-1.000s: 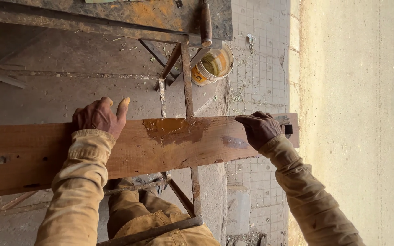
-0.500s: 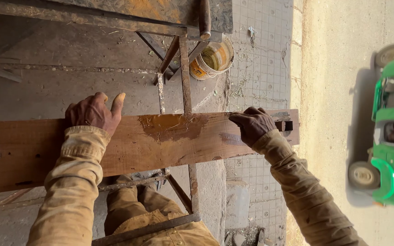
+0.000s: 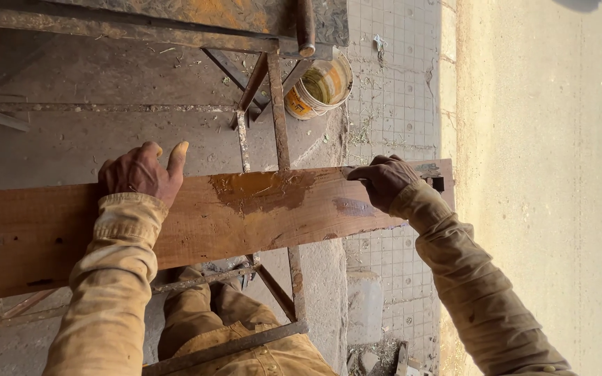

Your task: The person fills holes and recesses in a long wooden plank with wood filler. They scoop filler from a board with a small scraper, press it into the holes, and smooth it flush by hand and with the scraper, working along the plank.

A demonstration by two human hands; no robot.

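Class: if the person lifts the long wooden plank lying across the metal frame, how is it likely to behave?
The plank looks thick and straight, so probably stiff, not floppy. It runs well past the metal frame both ways, so it is likely heavy and apt to tip unless both ends are held. The wet brown patch may be slippery.

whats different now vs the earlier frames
The green vehicle seen on the road half a second ago has gone from view. The left hand still presses the far edge of the wooden plank, and the right hand stays gripping near its end. The bucket and metal frame are unmoved.
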